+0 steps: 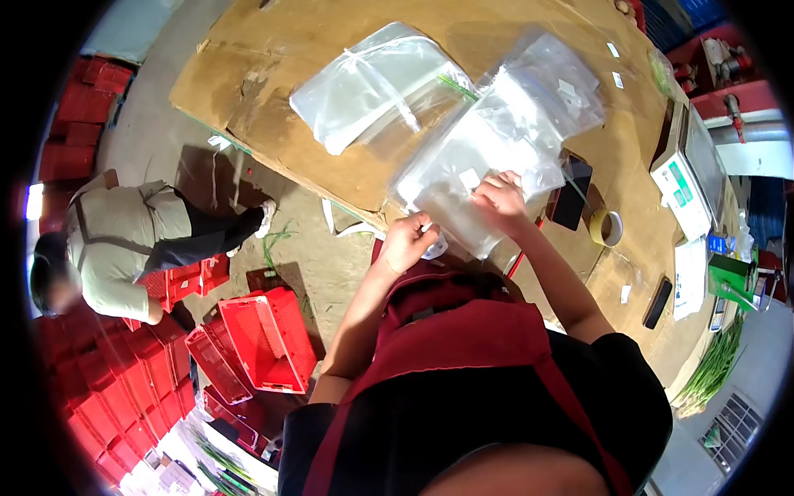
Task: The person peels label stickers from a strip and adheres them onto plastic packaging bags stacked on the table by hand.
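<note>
Clear plastic bags [488, 136] lie in a loose pile on the cardboard-covered table [273, 107], and a small white label [469, 178] sits on them. My right hand [501, 195] rests over the near part of this pile, its fingers curled in a pinch beside the label; what they grip is too small to make out. At the table's near edge, my left hand [409, 241] is closed, thumb against fingers, close to the bags' lower left corner. Its contents are also unclear. Another stack of clear bags [372, 87] lies further back on the left.
Right of the bags are a dark phone [571, 192], a tape roll [606, 227], a black device [657, 302] and a white box [685, 182]. Red crates [269, 339] stand on the floor at left, where another person [124, 240] bends over. Green stalks [713, 364] lie at far right.
</note>
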The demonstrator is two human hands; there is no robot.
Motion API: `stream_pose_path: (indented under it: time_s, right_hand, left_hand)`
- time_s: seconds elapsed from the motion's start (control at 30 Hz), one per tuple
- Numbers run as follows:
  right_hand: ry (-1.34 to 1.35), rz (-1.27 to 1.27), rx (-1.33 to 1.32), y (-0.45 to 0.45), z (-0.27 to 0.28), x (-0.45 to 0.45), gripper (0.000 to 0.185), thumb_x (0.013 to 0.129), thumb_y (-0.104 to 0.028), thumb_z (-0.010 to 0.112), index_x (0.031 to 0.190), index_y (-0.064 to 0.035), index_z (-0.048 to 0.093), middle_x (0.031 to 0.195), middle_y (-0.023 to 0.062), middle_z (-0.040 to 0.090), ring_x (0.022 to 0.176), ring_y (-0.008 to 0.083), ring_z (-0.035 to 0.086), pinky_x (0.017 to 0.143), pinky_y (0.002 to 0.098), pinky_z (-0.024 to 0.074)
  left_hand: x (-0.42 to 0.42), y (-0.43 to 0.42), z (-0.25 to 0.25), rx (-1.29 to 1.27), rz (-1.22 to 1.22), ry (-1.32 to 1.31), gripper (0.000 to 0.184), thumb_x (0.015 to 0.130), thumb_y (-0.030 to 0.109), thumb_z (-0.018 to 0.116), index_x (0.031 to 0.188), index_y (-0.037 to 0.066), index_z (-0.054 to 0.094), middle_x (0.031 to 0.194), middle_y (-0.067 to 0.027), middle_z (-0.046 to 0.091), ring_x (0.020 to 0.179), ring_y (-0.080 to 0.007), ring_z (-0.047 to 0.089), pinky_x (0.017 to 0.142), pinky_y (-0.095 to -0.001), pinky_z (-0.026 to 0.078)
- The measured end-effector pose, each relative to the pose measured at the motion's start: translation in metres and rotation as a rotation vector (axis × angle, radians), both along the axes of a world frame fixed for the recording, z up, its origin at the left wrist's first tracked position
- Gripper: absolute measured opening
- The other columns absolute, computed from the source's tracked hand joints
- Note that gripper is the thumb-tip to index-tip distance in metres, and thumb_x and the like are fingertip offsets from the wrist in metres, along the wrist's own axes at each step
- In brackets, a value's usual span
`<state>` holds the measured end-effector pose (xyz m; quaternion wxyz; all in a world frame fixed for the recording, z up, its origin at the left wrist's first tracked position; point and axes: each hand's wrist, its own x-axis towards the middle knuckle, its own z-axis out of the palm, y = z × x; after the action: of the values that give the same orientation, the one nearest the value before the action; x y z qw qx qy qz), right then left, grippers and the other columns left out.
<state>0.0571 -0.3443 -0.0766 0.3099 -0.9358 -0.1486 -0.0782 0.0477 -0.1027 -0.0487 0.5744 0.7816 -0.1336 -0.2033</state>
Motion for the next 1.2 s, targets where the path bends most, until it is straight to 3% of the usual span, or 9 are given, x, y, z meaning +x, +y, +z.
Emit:
stream_pose_path:
  time_s: [0.13,0.27,0.33,0.4,0.53,0.63,0.73,0.93,1.2]
  right_hand:
    - [-0.154,-0.467,0.62,-0.04,0.026,0.019,0.015,0.073,0.005,0.059,0.086,-0.0032,0.062,0.074,0.0075,0.06,0.067,0.0166,0.056,0.069,0.03,0.0454]
    - [-0.629,-0.562,0.41,-0.052,0.066,0.024,0.02,0.075,0.009,0.058,0.093,0.0001,0.058,0.077,0.0062,0.058,0.069,0.0134,0.055,0.063,0.0241,0.0444]
    - [-0.242,-0.466,0.553,0.0,0.082,0.002,0.015,0.075,0.003,0.063,0.089,-0.0017,0.059,0.075,0.0046,0.059,0.065,0.0118,0.055,0.059,0.0229,0.0431]
    - [0.137,0.22,0.497,0.013,0.065,0.0,0.011,0.073,-0.003,0.068,0.082,-0.0028,0.061,0.07,0.0026,0.06,0.062,0.0086,0.055,0.055,0.0222,0.0427]
    - [0.413,0.078,0.798,0.03,0.028,-0.002,0.013,0.071,-0.009,0.073,0.07,-0.0035,0.062,0.061,0.0024,0.06,0.056,0.006,0.056,0.048,0.0212,0.0412]
    - [0.012,-0.124,-0.104,0.019,0.016,0.015,0.02,0.068,-0.027,0.07,0.071,-0.009,0.061,0.061,0.0045,0.057,0.064,0.0175,0.058,0.076,0.0338,0.0393]
    - [-0.148,-0.336,-0.294,0.014,0.011,0.022,0.031,0.066,-0.037,0.068,0.085,-0.0133,0.063,0.093,0.0036,0.059,0.09,0.0205,0.054,0.085,0.0404,0.0323]
    - [-0.169,0.076,-0.03,0.007,0.005,-0.009,0.03,0.06,-0.027,0.073,0.082,-0.0111,0.061,0.091,0.0018,0.056,0.089,0.0208,0.052,0.088,0.041,0.0317]
    - [-0.108,0.056,0.031,0.005,0.011,-0.002,0.019,0.059,-0.02,0.072,0.071,-0.0135,0.058,0.081,-0.0003,0.055,0.08,0.0208,0.051,0.083,0.0384,0.0314]
  left_hand:
    - [0.004,0.002,0.011,0.067,0.124,0.03,0.018,0.083,0.018,0.06,0.077,0.002,0.058,0.051,-0.0068,0.049,0.045,-0.0119,0.044,0.044,-0.0282,0.037]
    - [0.004,0.004,0.001,-0.199,0.111,0.178,0.015,0.083,0.01,0.06,0.095,0.003,0.055,0.07,-0.0034,0.058,0.064,-0.0097,0.053,0.06,-0.0235,0.043]
    - [0.004,-0.007,0.007,-0.216,-0.114,-0.039,0.024,0.081,0.002,0.058,0.104,0.005,0.052,0.082,-0.0016,0.06,0.075,-0.0118,0.055,0.069,-0.0243,0.044]
    - [0.004,-0.019,0.014,-0.266,-0.131,-0.008,0.023,0.079,0.0,0.056,0.102,0.005,0.053,0.081,-0.005,0.06,0.076,-0.0154,0.057,0.07,-0.0271,0.045]
    - [0.009,-0.008,0.015,-0.036,-0.066,0.012,0.014,0.078,0.009,0.061,0.091,0.005,0.057,0.072,-0.0115,0.058,0.068,-0.021,0.059,0.063,-0.0302,0.046]
    - [0.01,0.009,0.001,0.217,-0.013,-0.153,0.015,0.078,0.02,0.064,0.082,0.006,0.06,0.06,-0.0105,0.054,0.054,-0.0236,0.055,0.053,-0.0322,0.043]
    - [0.006,0.009,0.002,0.125,0.027,-0.042,0.014,0.077,0.018,0.065,0.082,0.006,0.059,0.06,-0.0095,0.054,0.051,-0.0194,0.052,0.053,-0.03,0.042]
    - [0.0,0.002,0.002,-0.288,0.134,-0.005,0.012,0.073,0.0,0.056,0.068,0.002,0.045,0.063,-0.001,0.055,0.056,-0.0037,0.043,0.049,-0.0215,0.038]
    - [0.004,-0.002,0.011,-0.041,0.047,0.102,0.009,0.073,0.005,0.061,0.073,-0.001,0.053,0.059,-0.0001,0.047,0.052,-0.0033,0.044,0.047,-0.0224,0.038]
